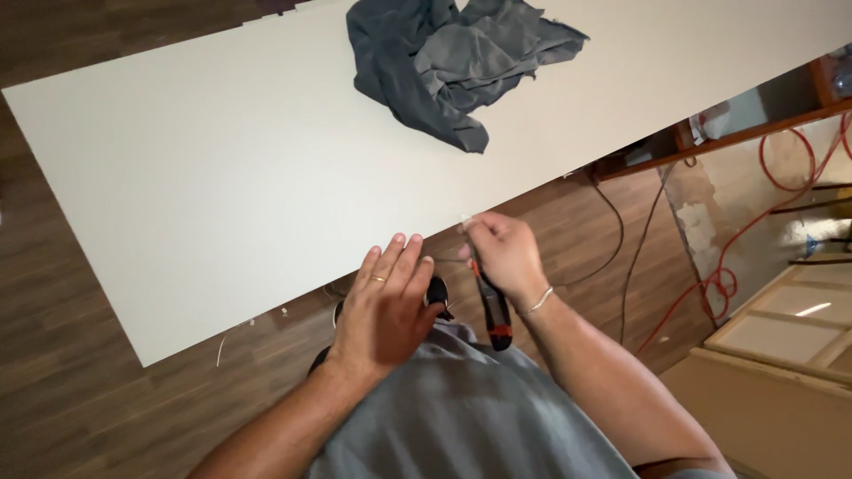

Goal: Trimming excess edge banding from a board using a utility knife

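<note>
A red-and-black-handled tool [491, 306], some kind of knife or screwdriver, sits in the right hand [504, 253], its handle pointing back toward the person's body and its working end up at the near edge of the white panel [222, 177]; the fingers are curled closed about the upper part of the handle, and the fingertips pinch something small and pale right at the panel's edge, too small to make out; a thin bracelet circles that wrist. The left hand [383, 306] is just beside it, flat and spread with fingers extended toward the same edge, holding nothing, a ring on one finger; whether its fingertips actually touch the panel I cannot tell. Beneath both hands shows the person's grey shirt, and a dark shoe peeks out by the left palm. The panel is long and bare, running slantwise across the dark wood-look floor [62, 399]; a few pale shavings lie on the floor near its lower edge. At the far end of the panel a crumpled grey cloth [444, 62] lies in a heap, well apart from the hands. Off to the right, black cables and a red hose or cord [723, 284] trail over the floor, near pale framed cabinet pieces [781, 337].
</note>
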